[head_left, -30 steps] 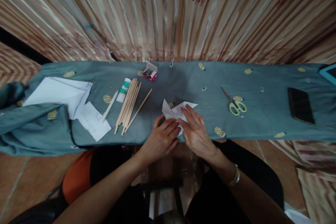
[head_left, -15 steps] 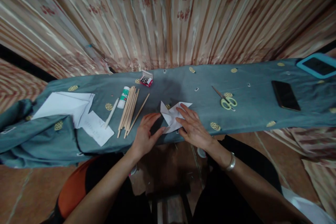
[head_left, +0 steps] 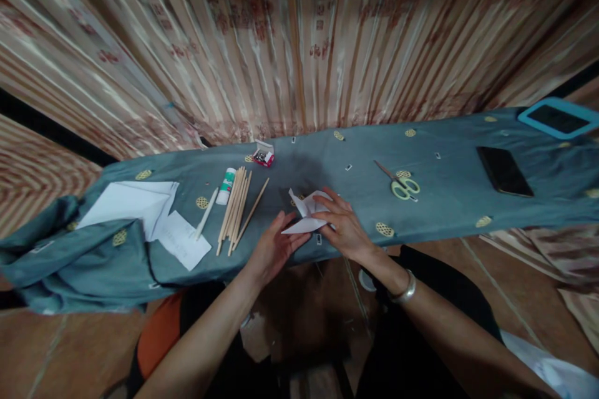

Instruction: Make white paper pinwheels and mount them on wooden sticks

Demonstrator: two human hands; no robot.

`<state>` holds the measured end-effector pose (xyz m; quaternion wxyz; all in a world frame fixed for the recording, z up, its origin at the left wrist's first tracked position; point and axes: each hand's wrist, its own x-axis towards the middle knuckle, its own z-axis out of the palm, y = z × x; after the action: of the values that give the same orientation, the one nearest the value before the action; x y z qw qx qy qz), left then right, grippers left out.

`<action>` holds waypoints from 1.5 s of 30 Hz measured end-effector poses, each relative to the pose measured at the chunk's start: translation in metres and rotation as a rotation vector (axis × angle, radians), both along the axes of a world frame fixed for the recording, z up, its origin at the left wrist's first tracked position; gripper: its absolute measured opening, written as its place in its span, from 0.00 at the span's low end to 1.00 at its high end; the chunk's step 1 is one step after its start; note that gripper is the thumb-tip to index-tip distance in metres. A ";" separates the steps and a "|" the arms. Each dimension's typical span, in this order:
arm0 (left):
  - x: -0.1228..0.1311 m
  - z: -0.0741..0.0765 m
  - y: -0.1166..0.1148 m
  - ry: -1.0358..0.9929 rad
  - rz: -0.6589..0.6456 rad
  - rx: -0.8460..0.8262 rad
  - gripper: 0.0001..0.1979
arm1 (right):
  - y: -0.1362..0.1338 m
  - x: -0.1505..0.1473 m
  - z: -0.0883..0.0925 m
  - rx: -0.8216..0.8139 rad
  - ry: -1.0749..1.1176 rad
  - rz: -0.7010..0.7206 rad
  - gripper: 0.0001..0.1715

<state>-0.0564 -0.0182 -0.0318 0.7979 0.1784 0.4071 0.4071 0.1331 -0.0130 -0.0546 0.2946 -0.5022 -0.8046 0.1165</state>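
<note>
A striped curtain [head_left: 299, 43] fills the view ahead of me, and below it runs the grey-green cloth [head_left: 449, 199] over my long worktop. At the left lie white sheets [head_left: 121, 202], at the far right a blue-framed tablet [head_left: 556, 118] with a dark phone [head_left: 505, 171] nearer me. My left hand [head_left: 274, 248] is half turned up, fingers loosely spread below the paper's lower flap; whether they touch it I cannot tell. My right hand [head_left: 347, 229] has its fingers bent and, I think, pinching the paper's right side. Wooden sticks [head_left: 236, 209] lie left of me, green-handled scissors [head_left: 405, 187] to my right. The folded paper [head_left: 305, 224] sits between my hands, close to the near edge, its points standing up; I judge that I am shaping or turning it, and the next move calls for my left fingers to close lightly on that flap while the right ones steady the folds without creasing them. Smallest, past the sticks, is an opened red box [head_left: 264, 157]
</note>
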 end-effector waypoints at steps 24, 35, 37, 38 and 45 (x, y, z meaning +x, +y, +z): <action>0.008 0.003 0.018 0.215 0.146 0.314 0.16 | -0.017 -0.007 0.023 0.080 -0.086 0.107 0.33; 0.004 -0.003 0.018 0.231 0.184 0.321 0.17 | -0.016 -0.015 0.023 0.121 -0.017 0.165 0.33; 0.003 -0.003 0.018 0.227 0.184 0.318 0.17 | -0.016 -0.016 0.024 0.128 -0.006 0.173 0.32; 0.003 -0.002 0.018 0.224 0.186 0.317 0.17 | -0.016 -0.016 0.025 0.132 0.001 0.175 0.32; 0.003 -0.003 0.019 0.195 0.204 0.319 0.17 | -0.014 -0.018 0.024 0.133 -0.012 0.167 0.31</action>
<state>-0.0536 0.0012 -0.0346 0.6710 0.2987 0.4290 0.5259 0.1147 -0.0270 -0.0301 0.3118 -0.4133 -0.8514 0.0839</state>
